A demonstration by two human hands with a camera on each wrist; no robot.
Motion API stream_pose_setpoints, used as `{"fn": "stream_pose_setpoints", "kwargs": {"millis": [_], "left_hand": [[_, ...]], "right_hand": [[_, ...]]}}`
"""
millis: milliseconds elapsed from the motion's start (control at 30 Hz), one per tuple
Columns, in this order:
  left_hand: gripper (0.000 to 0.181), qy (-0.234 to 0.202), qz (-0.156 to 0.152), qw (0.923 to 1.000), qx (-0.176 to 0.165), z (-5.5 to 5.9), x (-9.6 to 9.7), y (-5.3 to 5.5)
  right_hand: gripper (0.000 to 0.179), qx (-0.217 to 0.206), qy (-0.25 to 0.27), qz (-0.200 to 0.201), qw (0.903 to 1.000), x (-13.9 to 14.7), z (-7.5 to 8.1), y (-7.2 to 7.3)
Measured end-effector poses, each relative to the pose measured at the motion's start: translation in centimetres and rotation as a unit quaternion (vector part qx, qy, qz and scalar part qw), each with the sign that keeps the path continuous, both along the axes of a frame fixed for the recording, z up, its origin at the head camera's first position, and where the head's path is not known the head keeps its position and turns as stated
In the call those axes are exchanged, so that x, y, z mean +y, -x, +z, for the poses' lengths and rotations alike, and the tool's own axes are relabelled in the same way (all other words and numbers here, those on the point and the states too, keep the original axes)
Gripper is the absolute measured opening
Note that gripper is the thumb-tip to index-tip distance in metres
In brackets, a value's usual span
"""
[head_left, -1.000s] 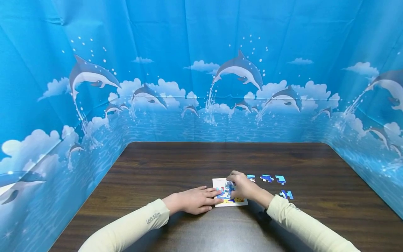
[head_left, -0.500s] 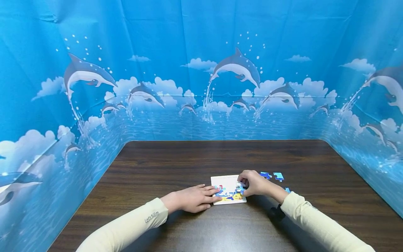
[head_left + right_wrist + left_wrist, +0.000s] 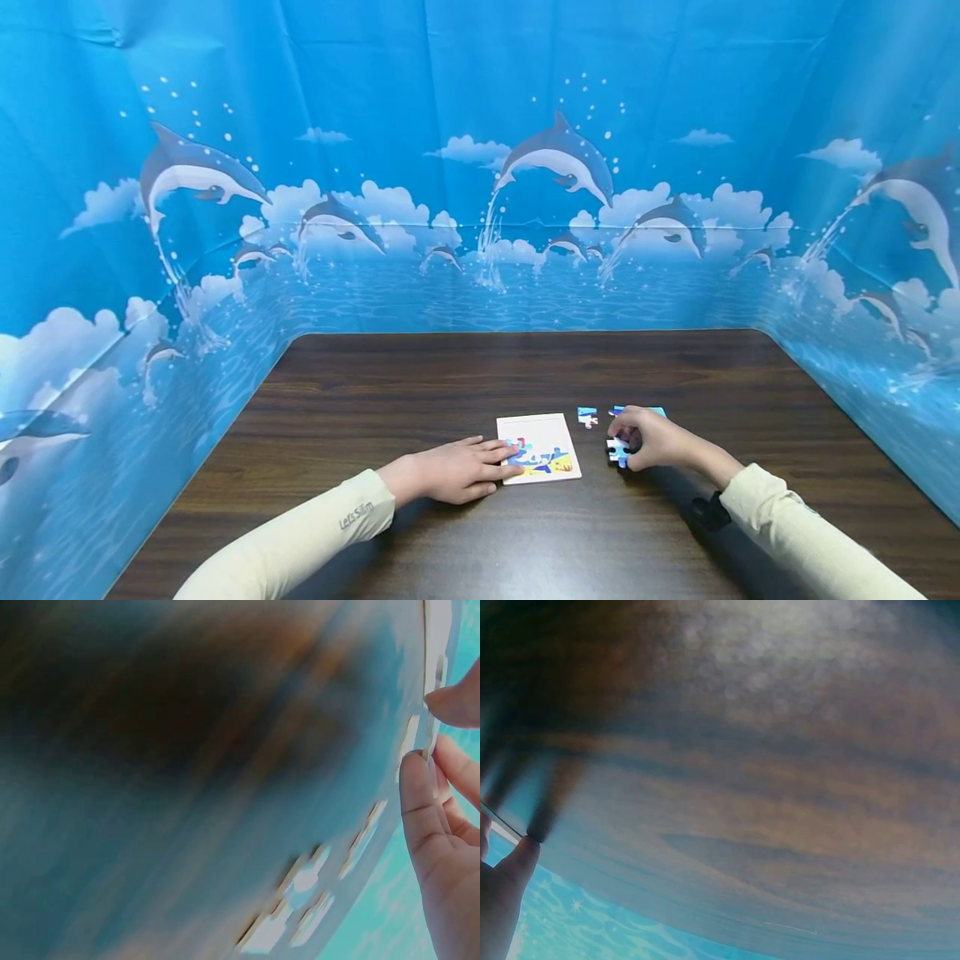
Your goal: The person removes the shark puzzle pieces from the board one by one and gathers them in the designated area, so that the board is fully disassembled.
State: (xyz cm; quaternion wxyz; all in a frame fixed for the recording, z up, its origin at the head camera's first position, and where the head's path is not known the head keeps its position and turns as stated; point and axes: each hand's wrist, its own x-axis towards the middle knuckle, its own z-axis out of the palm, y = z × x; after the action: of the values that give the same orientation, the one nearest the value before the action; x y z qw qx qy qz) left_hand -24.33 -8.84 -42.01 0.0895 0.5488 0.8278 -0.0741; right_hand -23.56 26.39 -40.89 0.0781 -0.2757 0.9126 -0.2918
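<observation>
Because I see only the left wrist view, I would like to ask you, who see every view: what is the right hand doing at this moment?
Observer: The right hand pinches a blue and white puzzle piece.
Operator: Thank you. Where exactly is it being held?
Observer: In the head view, it is to the right of the white board, with a strip of table showing between them.
Operator: I understand. And how does the face of this board look?
Observer: Its lower part carries a coloured picture, while its upper part is mostly plain white.
</observation>
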Motion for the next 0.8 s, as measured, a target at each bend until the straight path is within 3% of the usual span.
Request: {"fn": "stream_pose_setpoints", "kwargs": {"millis": [233,800], "left_hand": [[0.049,-0.004,0.003,1.0000,-0.006,0.1,-0.1,-0.1],[0.049,-0.008,-0.004,1.0000,0.000,0.1,-0.1,-0.2]], "right_hand": [[0.031,0.032,-0.009,0.008,0.9994,1.4,-0.5,0.0],[0.034,0.024,-0.046,0.001,0.9987,1.7,-0.6,0.1]]}}
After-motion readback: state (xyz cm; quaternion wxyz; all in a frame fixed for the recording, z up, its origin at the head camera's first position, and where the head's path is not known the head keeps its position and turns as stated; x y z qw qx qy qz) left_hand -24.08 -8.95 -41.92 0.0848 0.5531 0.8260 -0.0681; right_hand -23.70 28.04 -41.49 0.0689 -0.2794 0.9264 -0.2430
